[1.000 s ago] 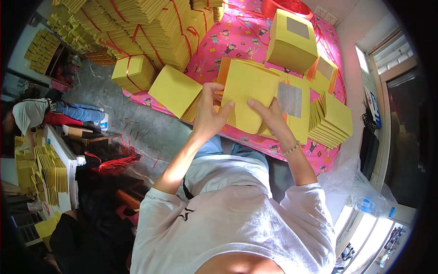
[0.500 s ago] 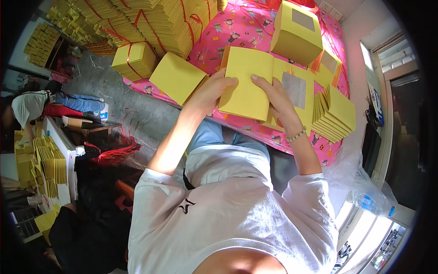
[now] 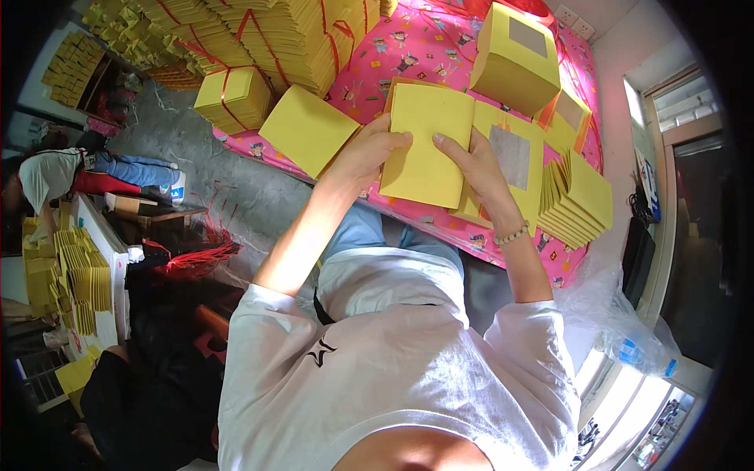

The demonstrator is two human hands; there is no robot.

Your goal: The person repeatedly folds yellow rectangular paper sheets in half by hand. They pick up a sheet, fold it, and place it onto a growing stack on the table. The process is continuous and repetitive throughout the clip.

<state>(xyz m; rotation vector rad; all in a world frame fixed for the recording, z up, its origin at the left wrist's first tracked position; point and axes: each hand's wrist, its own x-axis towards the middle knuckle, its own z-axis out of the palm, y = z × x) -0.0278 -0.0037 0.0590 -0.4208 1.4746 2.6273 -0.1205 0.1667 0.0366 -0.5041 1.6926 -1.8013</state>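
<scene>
Between my two hands is a yellow paper booklet (image 3: 426, 149), held at its left and right sides with both thumbs lying on its face. My left hand (image 3: 367, 151) grips the left edge, fingers tucked out of sight underneath. On the right edge my right hand (image 3: 475, 166) closes the same way, a beaded bracelet on its wrist. Beneath and right of it lies a yellow sheet with a grey panel (image 3: 509, 155). To the left, near my left hand, rests a flat yellow stack (image 3: 309, 129). A fanned row of folded yellow pieces (image 3: 577, 200) stands at the right.
A pink patterned cloth (image 3: 406, 49) covers the table. Tall red-tied yellow stacks (image 3: 283, 43) rise at the far left, with a small tied bundle (image 3: 233, 98) before them. A yellow block (image 3: 514, 63) stands far right. Another person (image 3: 59, 180) bends over yellow stacks at left.
Both hands and the booklet have stayed nearly in place; the booklet has shifted very slightly. The view has moved a little.
</scene>
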